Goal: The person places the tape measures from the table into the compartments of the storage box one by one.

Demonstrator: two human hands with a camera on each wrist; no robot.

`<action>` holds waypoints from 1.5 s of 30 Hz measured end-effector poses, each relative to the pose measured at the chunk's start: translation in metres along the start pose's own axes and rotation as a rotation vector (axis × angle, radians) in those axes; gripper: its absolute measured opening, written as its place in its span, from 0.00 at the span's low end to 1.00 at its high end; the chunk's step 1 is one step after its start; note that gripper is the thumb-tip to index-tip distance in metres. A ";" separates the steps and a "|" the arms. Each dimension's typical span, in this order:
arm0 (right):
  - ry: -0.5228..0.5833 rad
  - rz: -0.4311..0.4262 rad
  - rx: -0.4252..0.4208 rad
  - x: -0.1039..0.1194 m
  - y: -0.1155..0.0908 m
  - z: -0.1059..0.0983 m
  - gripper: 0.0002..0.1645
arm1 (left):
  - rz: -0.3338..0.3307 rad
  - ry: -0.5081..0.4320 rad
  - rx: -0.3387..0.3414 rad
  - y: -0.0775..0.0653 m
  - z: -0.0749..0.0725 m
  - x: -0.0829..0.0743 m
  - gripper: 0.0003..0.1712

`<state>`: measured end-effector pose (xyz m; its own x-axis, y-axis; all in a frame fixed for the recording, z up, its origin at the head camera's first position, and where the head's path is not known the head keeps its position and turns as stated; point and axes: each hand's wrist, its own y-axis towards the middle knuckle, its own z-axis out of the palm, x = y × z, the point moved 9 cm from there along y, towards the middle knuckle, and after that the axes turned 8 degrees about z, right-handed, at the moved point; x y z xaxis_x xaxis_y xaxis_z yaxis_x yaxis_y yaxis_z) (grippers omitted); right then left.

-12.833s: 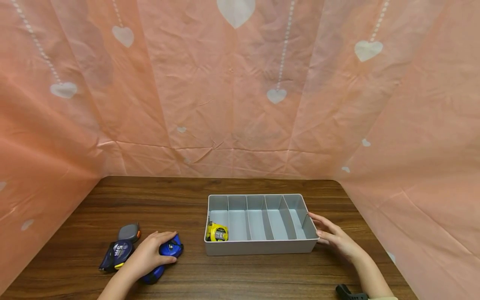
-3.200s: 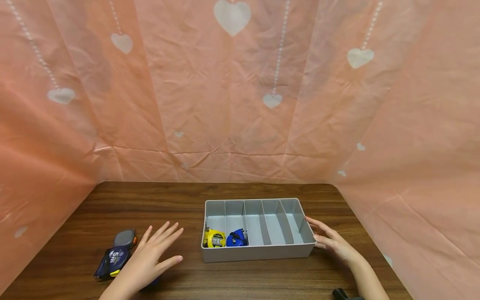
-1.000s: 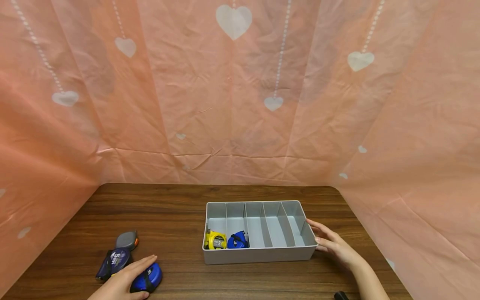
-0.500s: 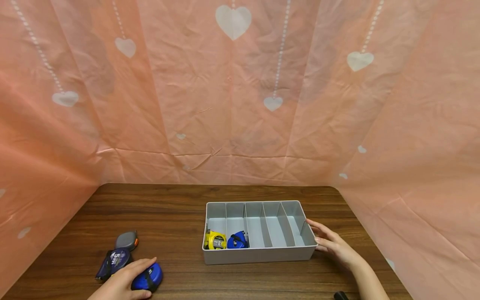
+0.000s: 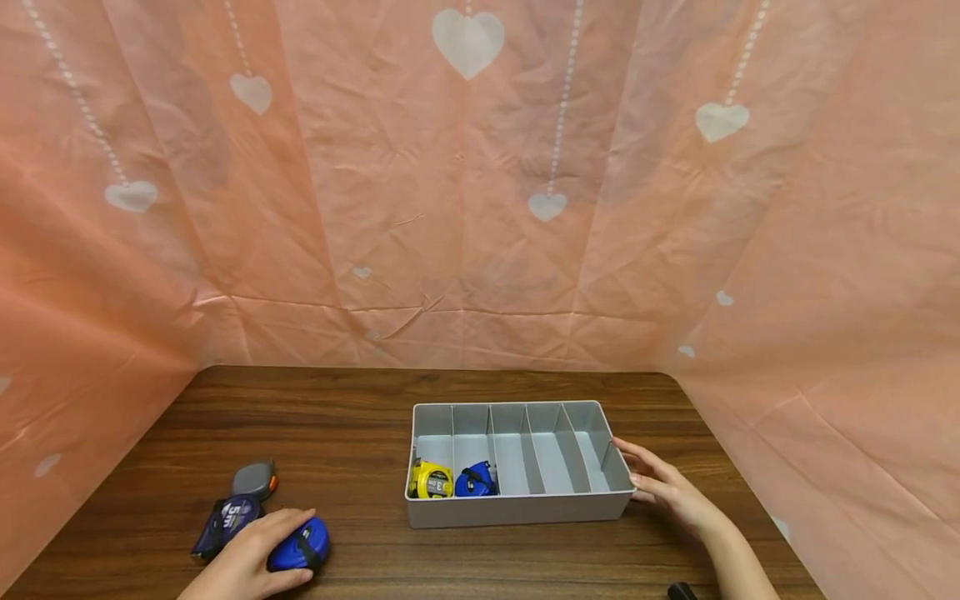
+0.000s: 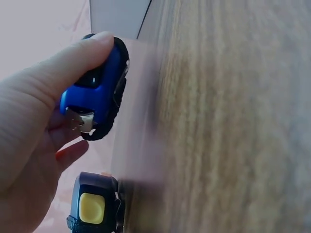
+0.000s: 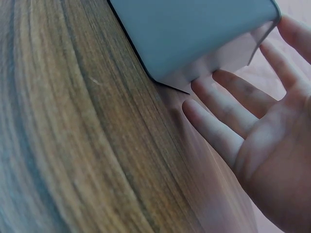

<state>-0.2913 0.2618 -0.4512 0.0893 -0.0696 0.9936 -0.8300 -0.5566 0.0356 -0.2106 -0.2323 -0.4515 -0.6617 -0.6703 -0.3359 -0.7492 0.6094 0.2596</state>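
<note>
Between its thumb and fingers, my left hand [image 5: 242, 560] grips a blue tape measure [image 5: 302, 546] with a black band. The left wrist view shows this tape measure [image 6: 99, 92] just off the wood, its metal end hook facing the camera. My right hand [image 5: 667, 492] touches the right end of a grey divided box [image 5: 517, 512], fingers fairly straight against the wall, as the right wrist view shows on the box [image 7: 194, 34]. A yellow tape measure [image 5: 432, 481] sits in the leftmost compartment. Another blue tape measure [image 5: 474, 479] lies in the compartment beside it.
Left of my left hand lies a dark navy tape measure [image 5: 234, 515] marked 5m, with a yellow button [image 6: 92, 208]. A grey tape measure [image 5: 253, 480] with an orange tip lies behind it. Pink cloth [image 5: 465, 208] surrounds the wooden table [image 5: 360, 433].
Several seconds ago a blue tape measure went from the table into the second compartment. My left hand then took hold of the other blue one and has shifted it slightly right. The right hand stayed put.
</note>
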 end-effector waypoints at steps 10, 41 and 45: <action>-0.005 0.000 -0.004 0.000 0.000 0.000 0.30 | -0.005 0.089 -0.164 0.004 -0.014 -0.009 0.38; -0.021 0.012 -0.007 -0.001 0.000 -0.002 0.30 | -0.026 0.103 -0.320 0.026 -0.027 -0.019 0.36; -0.018 0.014 -0.006 -0.002 0.000 -0.002 0.30 | 0.005 0.111 -0.348 0.030 -0.030 -0.021 0.37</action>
<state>-0.2925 0.2631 -0.4530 0.0870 -0.0921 0.9919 -0.8348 -0.5502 0.0221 -0.2198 -0.2122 -0.4098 -0.6503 -0.7212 -0.2387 -0.6988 0.4447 0.5602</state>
